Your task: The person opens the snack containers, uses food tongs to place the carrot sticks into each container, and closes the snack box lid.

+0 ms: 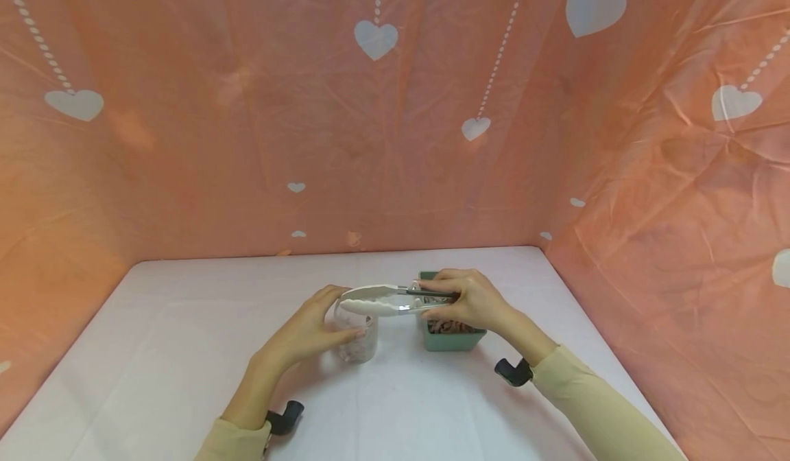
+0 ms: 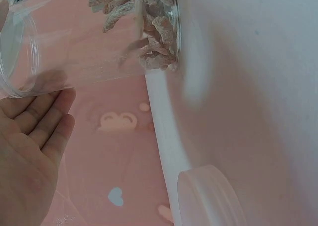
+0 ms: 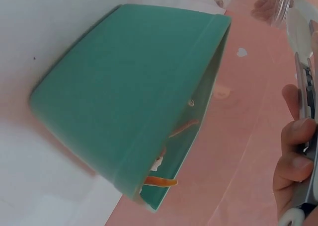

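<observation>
My left hand (image 1: 306,329) holds a clear jar (image 1: 359,348) near its rim, thumb on the near side and fingers on the far side. In the left wrist view, pale brown dried pieces (image 2: 161,32) lie at the jar's bottom. My right hand (image 1: 474,301) grips metal tongs (image 1: 369,307) with white scalloped heads. These heads are over the jar's mouth; whether they hold a piece is hidden. Under the right hand stands a green rectangular container (image 1: 455,342) with brown strips (image 1: 449,326) in it. An orange strip (image 3: 161,182) shows at its rim in the right wrist view.
A clear round lid-like object (image 2: 211,198) rests on the table in the left wrist view. White cloth covers the table (image 1: 185,351). An orange curtain with white hearts (image 1: 333,118) hangs along the back and sides.
</observation>
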`<state>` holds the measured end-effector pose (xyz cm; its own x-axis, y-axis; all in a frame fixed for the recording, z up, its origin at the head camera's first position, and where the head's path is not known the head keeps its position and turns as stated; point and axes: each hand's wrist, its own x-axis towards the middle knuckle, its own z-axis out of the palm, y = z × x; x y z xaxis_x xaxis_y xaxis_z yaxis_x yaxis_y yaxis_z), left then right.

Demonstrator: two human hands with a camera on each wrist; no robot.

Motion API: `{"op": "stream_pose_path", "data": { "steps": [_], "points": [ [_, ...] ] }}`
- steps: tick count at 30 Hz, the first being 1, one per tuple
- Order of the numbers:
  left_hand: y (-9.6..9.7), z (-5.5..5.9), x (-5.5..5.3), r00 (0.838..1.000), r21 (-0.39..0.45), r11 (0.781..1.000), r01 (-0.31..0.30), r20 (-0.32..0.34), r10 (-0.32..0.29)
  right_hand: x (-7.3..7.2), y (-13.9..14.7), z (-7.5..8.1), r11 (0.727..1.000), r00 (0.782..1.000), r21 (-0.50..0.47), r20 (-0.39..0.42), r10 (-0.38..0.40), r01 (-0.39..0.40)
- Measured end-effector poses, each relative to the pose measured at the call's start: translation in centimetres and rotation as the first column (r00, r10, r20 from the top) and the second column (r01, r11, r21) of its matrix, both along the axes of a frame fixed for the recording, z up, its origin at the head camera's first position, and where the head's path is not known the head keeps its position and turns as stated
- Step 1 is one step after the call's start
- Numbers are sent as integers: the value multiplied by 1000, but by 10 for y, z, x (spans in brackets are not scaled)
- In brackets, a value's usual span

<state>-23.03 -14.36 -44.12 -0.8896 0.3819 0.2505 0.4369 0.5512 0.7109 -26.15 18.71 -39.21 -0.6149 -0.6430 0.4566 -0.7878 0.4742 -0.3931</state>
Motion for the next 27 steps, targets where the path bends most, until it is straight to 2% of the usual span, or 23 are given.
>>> {"op": "stream_pose_path", "data": {
  "steps": [13,21,27],
  "points": [
    [-1,1,2,1000,-44,999,-5,2,5,1,12,3,998,998,-63,-64,23,-27],
    [1,2,1,1000,-41,999,-1,-14,1,5,42,9,995,995,-100,-97,-3,-7],
    [1,0,1,1000,-37,999,-12,1,13,7,70,4,995,988,-98,-146,-49,35]
  ]
}}
